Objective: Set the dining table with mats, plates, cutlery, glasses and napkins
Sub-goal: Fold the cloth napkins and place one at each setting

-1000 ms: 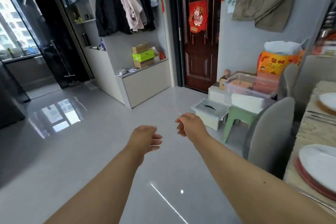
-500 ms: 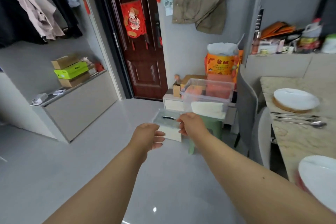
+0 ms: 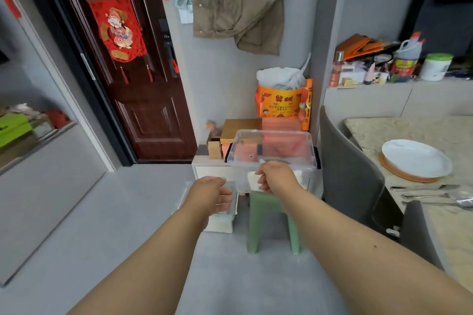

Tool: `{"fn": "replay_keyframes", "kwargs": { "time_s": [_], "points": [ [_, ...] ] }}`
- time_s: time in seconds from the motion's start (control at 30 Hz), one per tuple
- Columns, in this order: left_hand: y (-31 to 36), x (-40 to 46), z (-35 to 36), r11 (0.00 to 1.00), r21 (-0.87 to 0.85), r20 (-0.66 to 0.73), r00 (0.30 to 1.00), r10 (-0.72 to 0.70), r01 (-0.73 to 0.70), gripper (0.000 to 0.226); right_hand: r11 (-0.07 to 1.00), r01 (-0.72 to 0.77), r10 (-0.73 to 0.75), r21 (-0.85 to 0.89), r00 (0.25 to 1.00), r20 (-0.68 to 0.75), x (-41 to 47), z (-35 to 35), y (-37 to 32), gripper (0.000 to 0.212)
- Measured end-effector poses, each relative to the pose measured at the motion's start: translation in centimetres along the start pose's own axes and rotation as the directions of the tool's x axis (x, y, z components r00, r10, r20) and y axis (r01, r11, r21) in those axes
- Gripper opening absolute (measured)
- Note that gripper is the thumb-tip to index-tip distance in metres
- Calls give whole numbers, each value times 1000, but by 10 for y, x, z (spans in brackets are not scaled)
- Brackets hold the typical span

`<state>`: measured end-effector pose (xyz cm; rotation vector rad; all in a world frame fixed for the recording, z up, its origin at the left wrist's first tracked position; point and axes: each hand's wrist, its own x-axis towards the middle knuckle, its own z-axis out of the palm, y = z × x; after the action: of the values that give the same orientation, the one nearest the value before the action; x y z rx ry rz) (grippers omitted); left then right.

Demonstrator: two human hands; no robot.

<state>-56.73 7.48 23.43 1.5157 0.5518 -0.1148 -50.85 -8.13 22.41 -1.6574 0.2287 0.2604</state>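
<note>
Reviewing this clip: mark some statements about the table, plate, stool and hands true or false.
1. A white plate sits on an orange mat. True.
2. The clear plastic bin rests on a green stool. True.
3. The cutlery lies on the plate. False: it lies on the table, beside the plate.
4. The left hand grips a glass. False: it holds nothing.
5. The door stands open. False: it is closed.

Clear glossy plastic bin [image 3: 271, 151] ahead of me, matt green plastic stool [image 3: 272, 215] under it, glossy white plate [image 3: 416, 158] on my marbled stone table [image 3: 409, 128], shiny metal cutlery [image 3: 435, 195].
</note>
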Motion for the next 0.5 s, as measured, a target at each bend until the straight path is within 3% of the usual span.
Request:
{"fn": "replay_keyframes", "kwargs": {
  "time_s": [0.23,0.5],
  "points": [
    [56,146,2,993,120,150,989,0,-18,22,996,-82,78,-25,988,-137,109,21,-25,27],
    [82,257,57,979,205,263,962,-74,20,12,981,-179,149,-71,940,-307,222,-24,-21,28]
  ]
}}
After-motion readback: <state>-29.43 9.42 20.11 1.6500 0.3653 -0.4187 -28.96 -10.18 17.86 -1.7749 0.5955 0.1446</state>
